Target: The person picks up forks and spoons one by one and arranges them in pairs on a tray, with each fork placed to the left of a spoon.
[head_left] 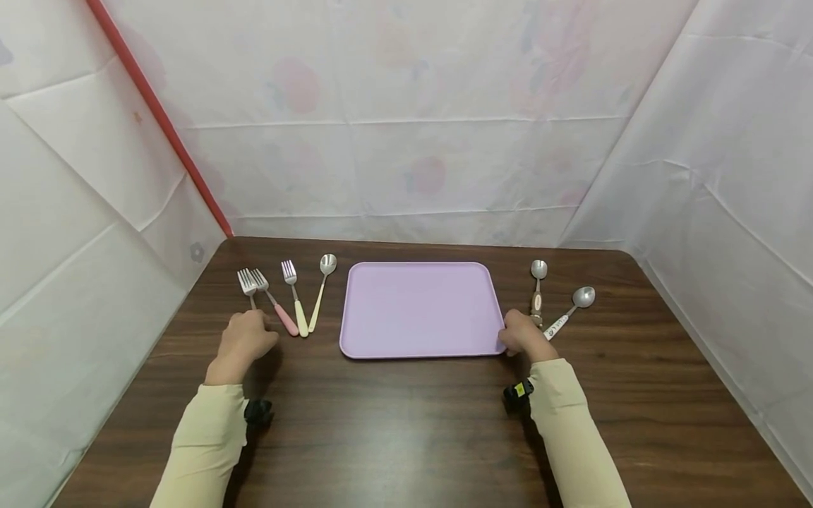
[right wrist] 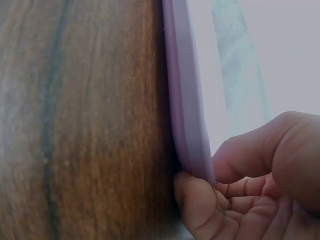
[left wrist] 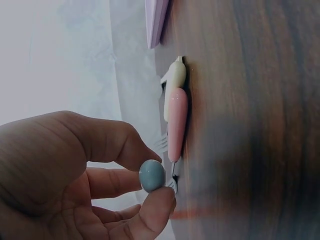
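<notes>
My left hand pinches the blue-green handle of a fork between thumb and fingers; the handle's rounded end faces the left wrist camera. Just right of it lie a pink-handled fork, a cream-handled fork and a cream-handled spoon. My right hand grips the near right corner of a lilac tray, thumb at the rim and a fingertip at its underside in the right wrist view. The tray lies flat on the table.
Right of the tray lie a spoon with a brown handle and a spoon with a white patterned handle, close beyond my right hand. The dark wooden table is walled by white sheeting at the back and both sides.
</notes>
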Action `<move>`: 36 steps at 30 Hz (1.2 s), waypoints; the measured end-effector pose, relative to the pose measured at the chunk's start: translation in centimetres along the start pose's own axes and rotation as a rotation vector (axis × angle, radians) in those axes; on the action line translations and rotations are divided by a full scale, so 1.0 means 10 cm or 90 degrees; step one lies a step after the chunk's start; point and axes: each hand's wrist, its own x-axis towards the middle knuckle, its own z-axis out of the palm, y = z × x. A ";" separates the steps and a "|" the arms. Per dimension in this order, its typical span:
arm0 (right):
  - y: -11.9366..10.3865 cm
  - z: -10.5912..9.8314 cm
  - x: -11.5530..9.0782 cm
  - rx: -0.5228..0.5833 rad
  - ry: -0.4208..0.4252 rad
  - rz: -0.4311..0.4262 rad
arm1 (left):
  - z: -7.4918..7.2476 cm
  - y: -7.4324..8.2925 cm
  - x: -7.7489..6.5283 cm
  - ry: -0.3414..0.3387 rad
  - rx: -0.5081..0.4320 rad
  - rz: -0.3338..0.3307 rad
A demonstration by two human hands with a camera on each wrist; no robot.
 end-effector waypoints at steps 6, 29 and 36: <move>-0.01 -0.01 0.00 -0.051 0.009 0.018 | 0.01 0.08 -0.03 0.001 -0.015 0.024; 0.01 0.07 0.00 0.058 0.015 0.025 | 0.16 0.21 -0.02 0.012 -0.029 0.074; 0.04 0.07 0.01 0.057 0.016 0.026 | 0.20 0.31 0.01 -0.001 -0.066 0.075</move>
